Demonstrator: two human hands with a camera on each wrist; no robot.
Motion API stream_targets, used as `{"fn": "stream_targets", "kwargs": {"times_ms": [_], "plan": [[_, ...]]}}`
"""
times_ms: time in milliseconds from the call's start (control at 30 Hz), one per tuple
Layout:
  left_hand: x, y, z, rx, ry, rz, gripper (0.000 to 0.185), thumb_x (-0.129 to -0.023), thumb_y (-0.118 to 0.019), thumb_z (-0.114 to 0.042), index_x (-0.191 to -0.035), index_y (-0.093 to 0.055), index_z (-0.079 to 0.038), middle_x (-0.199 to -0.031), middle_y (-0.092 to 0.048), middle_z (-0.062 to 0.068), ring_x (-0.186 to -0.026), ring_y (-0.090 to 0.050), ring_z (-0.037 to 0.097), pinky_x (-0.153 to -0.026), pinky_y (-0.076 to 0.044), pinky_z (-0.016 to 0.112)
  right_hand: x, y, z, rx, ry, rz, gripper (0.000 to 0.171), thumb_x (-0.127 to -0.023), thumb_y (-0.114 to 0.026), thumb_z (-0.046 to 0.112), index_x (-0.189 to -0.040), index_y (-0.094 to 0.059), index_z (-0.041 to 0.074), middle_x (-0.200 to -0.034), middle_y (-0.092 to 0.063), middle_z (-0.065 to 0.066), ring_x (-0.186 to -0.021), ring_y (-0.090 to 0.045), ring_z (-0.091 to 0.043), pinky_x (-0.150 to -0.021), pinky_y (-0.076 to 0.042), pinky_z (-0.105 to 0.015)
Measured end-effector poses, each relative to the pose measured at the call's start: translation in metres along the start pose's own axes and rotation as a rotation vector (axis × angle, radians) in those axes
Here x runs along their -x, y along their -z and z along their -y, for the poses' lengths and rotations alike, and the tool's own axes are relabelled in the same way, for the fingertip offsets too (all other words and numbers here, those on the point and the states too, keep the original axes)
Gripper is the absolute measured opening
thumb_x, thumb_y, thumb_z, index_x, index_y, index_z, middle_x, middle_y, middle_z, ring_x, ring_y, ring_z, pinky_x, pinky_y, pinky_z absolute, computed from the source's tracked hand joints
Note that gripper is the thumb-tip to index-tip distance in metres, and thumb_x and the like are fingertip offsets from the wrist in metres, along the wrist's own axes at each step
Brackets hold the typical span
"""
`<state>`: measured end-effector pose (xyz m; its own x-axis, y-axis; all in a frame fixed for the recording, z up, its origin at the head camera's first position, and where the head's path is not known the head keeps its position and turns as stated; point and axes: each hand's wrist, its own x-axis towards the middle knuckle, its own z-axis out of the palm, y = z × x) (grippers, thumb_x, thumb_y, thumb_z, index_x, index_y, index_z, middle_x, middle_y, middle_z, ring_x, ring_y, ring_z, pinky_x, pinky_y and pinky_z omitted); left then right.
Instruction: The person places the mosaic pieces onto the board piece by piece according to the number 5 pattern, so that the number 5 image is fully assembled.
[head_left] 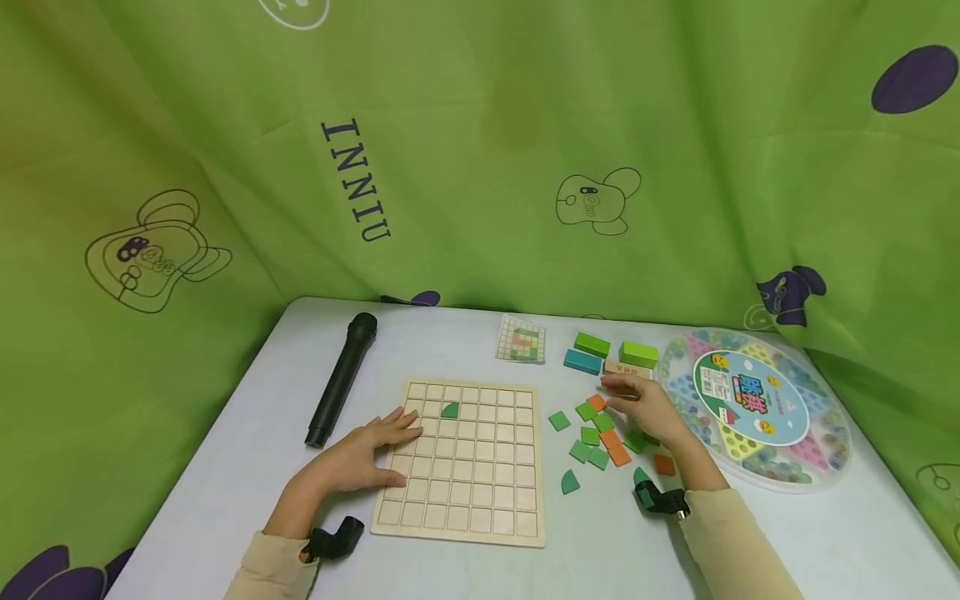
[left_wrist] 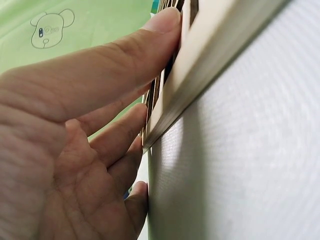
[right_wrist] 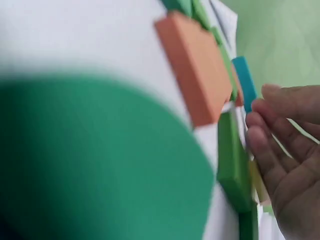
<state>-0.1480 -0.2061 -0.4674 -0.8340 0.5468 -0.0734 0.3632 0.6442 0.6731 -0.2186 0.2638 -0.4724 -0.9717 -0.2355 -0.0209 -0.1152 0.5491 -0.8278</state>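
My left hand (head_left: pixel 358 457) rests on the left edge of a wooden grid board (head_left: pixel 459 538), fingers spread. In the left wrist view its thumb (left_wrist: pixel 162 22) touches the board's rim. A dark green quarter-circle tile (head_left: pixel 450 410) lies in a cell near the board's top. Right of the board, my right hand (head_left: pixel 651 412) hovers over loose tiles, its fingertips beside an orange square tile (head_left: pixel 597 402). In the right wrist view the fingers are loosely bent, with no tile visible between them. A blurred green tile (right_wrist: pixel 100 160) fills that view's foreground.
Behind the tiles stand green blocks (head_left: pixel 592 345), a blue block (head_left: pixel 582 361) and a wooden block (head_left: pixel 617 366). A pattern card (head_left: pixel 522 340) lies beyond the board. A black microphone (head_left: pixel 339 387) is at left, a round clear box (head_left: pixel 750 400) at right. Green cloth hangs behind.
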Motion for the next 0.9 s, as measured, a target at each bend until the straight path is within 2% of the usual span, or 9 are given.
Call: {"fn": "stream_targets", "kwargs": {"times_ms": [133,233,367,467,700,900], "plan": [[0.001,-0.001,0.002,-0.006,-0.003,-0.005,0.074,-0.073,-0.079,-0.034,-0.138,-0.05,-0.011,-0.153,-0.034,0.004,-0.145,-0.019,0.032,-0.115,-0.016,0.059,-0.004,0.002,-0.002,0.039,0.018,0.047,0.036,-0.09,-0.062,0.005,-0.126,-0.059,0.0,-0.123,-0.062,-0.02,-0.112,-0.058,-0.036,-0.083,-0.047,-0.013],[0.002,0.001,0.002,-0.015,-0.001,-0.009,0.074,-0.073,-0.078,-0.034,-0.138,-0.05,-0.011,-0.153,-0.033,0.004,-0.145,-0.019,0.032,-0.115,-0.016,0.059,-0.008,0.002,-0.001,0.082,0.054,0.066,0.034,-0.089,-0.062,0.004,-0.123,-0.061,0.002,-0.123,-0.062,-0.019,-0.112,-0.058,-0.035,-0.091,-0.052,-0.029],[0.001,0.004,0.001,-0.024,-0.001,-0.014,0.074,-0.074,-0.078,-0.034,-0.139,-0.049,-0.011,-0.154,-0.032,0.003,-0.145,-0.018,0.031,-0.116,-0.016,0.058,-0.014,0.002,0.002,0.15,0.096,0.083,0.03,-0.09,-0.059,0.001,-0.119,-0.065,0.005,-0.124,-0.06,-0.017,-0.114,-0.057,-0.035,-0.097,-0.048,-0.051],[-0.001,0.006,0.001,-0.027,0.0,-0.018,0.075,-0.074,-0.078,-0.035,-0.139,-0.049,-0.012,-0.154,-0.032,0.002,-0.145,-0.018,0.031,-0.116,-0.015,0.057,-0.017,0.002,0.002,0.195,0.105,0.082,0.026,-0.09,-0.059,0.001,-0.115,-0.067,0.008,-0.123,-0.06,-0.016,-0.112,-0.057,-0.034,-0.095,-0.048,-0.05],[-0.003,0.005,0.001,-0.013,-0.003,-0.012,0.074,-0.074,-0.078,-0.034,-0.139,-0.049,-0.012,-0.154,-0.032,0.003,-0.145,-0.018,0.03,-0.116,-0.014,0.057,-0.016,0.002,0.003,0.219,0.103,0.066,0.019,-0.089,-0.061,0.002,-0.107,-0.068,0.007,-0.115,-0.062,-0.015,-0.106,-0.058,-0.031,-0.093,-0.049,-0.049],[0.0,0.001,0.001,0.009,0.013,0.009,0.074,-0.074,-0.078,-0.035,-0.139,-0.05,-0.012,-0.154,-0.031,0.003,-0.145,-0.017,0.031,-0.116,-0.014,0.06,-0.008,-0.001,0.003,0.195,0.037,0.065,0.021,-0.09,-0.064,0.011,-0.109,-0.065,0.006,-0.112,-0.063,-0.013,-0.105,-0.06,-0.031,-0.092,-0.051,-0.047]]}}
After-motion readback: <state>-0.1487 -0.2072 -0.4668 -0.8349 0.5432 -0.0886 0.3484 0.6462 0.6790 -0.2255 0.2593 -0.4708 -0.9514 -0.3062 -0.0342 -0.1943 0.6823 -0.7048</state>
